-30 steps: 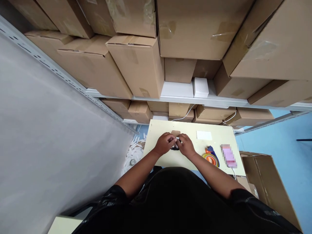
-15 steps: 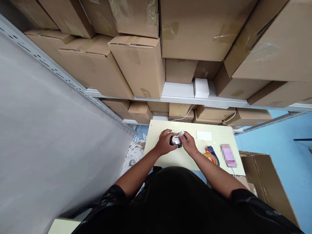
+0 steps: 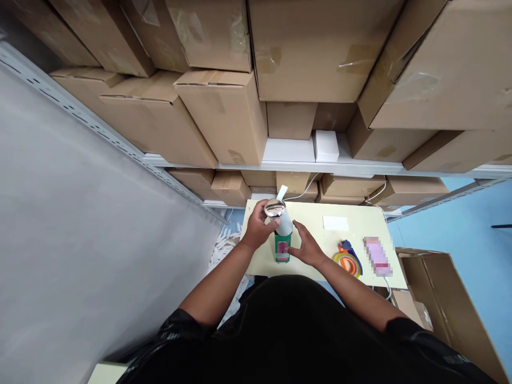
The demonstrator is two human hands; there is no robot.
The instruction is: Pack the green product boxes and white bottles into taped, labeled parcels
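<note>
A pale cylinder (image 3: 284, 226) with a shiny, mirror-like round top (image 3: 274, 208) stands tilted over the table. My left hand (image 3: 258, 226) is closed around its upper part, with the thumb at the front near the rim. From behind the top sticks up a white strip (image 3: 282, 192). Directly below the cylinder is a green box (image 3: 282, 249) with a pink patch on its front; whether the cylinder's lower end is inside it, I cannot tell. My right hand (image 3: 308, 244) is open beside them, fingers apart, its thumb at the box's front.
On the pale yellow table (image 3: 316, 256) lie a white card (image 3: 335, 223), a tape dispenser (image 3: 348, 260) and a pixelated pink phone-like item (image 3: 377, 256). Shelves of cardboard boxes (image 3: 224, 117) rise behind. An open carton (image 3: 436, 288) stands at the right, a wall at the left.
The shiny-topped cylinder has come up and slightly left in my left hand, and the green box now shows under it. My right hand has let go of the white strip and opened lower down.
</note>
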